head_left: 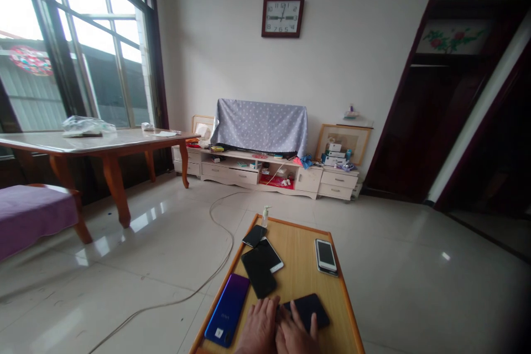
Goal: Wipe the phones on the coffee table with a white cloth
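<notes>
My left hand [258, 327] is at the near end of a small wooden table [302, 249], its fingers bent and pressed together against my right hand. Whatever lies between the two hands is hidden. My right hand [295, 333] grips a dark smartphone [312, 308] at its left end, with two fingers reaching over it. A blue-purple vivo phone [228, 310] lies left of my hands. Just beyond them is a black phone [260, 272], partly covering a white-edged phone [270, 253]. A smaller black phone [254, 236] lies farther back.
A white phone [326, 255] lies on another device by the table's right edge. A pump bottle [265, 215] stands at the far left corner. On the floor a cable [215, 274] runs left of the table. Beyond stands a low white cabinet [309, 181].
</notes>
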A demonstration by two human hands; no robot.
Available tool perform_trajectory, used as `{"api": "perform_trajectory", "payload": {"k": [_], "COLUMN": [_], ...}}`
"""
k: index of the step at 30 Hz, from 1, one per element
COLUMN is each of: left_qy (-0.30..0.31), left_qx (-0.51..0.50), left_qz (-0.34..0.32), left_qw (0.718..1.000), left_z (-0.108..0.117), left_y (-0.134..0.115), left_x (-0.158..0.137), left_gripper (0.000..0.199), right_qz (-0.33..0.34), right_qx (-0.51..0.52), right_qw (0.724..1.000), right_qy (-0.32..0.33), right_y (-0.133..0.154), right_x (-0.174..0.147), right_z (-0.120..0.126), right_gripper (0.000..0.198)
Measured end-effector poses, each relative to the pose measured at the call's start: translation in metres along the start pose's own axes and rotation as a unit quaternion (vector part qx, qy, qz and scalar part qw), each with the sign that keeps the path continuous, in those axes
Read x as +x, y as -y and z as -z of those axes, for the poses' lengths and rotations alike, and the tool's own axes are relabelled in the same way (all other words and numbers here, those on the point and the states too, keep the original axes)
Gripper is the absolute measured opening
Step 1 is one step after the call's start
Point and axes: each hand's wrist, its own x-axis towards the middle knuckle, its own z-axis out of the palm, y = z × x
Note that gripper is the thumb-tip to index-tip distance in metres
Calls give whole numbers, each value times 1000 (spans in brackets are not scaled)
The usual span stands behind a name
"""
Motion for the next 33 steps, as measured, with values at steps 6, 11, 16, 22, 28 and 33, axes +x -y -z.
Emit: {"api": "perform_trajectory", "payload": {"k": [6, 11, 16, 22, 28, 33], "left_qy": [-57, -77, -112, -115, -111, -101], "left_qx": [-9, -5, 0, 7, 17, 32], "left_qz": [-17, -25, -54, -74, -86, -96], "left_qw": [998, 997, 992, 991, 990, 990], "left_z": [0, -6, -9, -12, -11, -7], "left_y": [-14, -16, -19, -29, -40, -46], "left_x": [-5, -3, -1, 0, 1, 5], "left_gripper": [82, 84, 78, 68, 63, 64], "right_qz": [-12, -50, -32, -105, -164, -163], "right_qx": [-32, -63, -32, 190, 271, 329], "right_qw": [999, 996, 996, 967, 935, 917], "right_qy": [-2, -38, -73, -133, -160, -157], "right_y": [-35, -81, -109, -129, -143, -146], "right_x": [14, 5, -25, -38, -30, -24], "right_z": [36, 41, 45, 57, 66, 76], "right_gripper": [45, 46, 45, 36, 40, 37]}}
